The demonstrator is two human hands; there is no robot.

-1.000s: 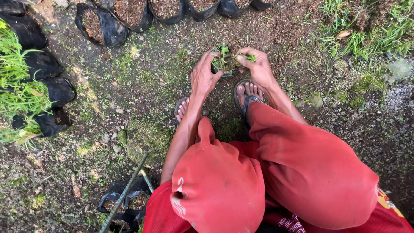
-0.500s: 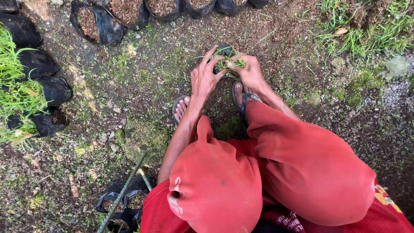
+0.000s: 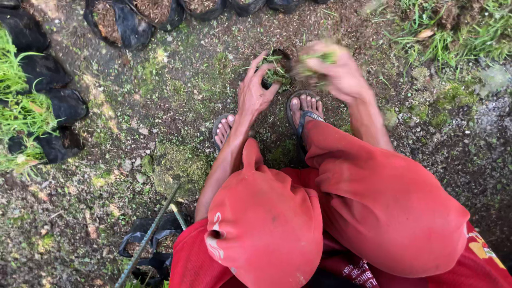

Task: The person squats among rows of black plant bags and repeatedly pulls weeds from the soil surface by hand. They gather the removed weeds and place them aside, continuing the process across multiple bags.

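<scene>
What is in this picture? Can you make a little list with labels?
Place: mossy dirt ground
Person: crouching, red cap, red shorts, sandals
Left hand: open, fingers at a small black pot of grass
Right hand: gripping a grass clump, blurred
Nearby: black bags of soil, grass bags at left

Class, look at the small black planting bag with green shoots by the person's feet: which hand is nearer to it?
The left hand: its fingertips rest at the small black planting bag. The right hand is raised beside it, gripping a blurred clump of green grass.
</scene>
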